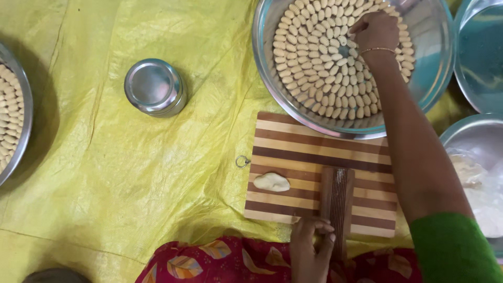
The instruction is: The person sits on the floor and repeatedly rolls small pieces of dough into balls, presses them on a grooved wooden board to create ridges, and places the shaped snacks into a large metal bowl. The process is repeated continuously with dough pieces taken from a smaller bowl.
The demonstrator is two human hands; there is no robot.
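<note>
Head camera looks straight down onto a yellow plastic sheet (131,167). At the far left edge a steel tray (23,112) shows part of its load of small shaped dough pieces. Further right stands a closed round steel tin (155,86). On the striped wooden cutting board (304,141) a flat lump of dough (272,182) lies alone, well apart from both hands. Just right of it, the left hand (310,246) has its fingers curled closed around the lower end of a ridged wooden paddle (337,202) lying on the board. Above, the large steel bowl (267,57) holds rings of ridged dough shells (314,57). The right hand (375,30) reaches into it, fingertips bunched down among the shells; whether they pinch one I cannot tell. At the right, another steel bowl (466,131) holds white dough (484,202).
</note>
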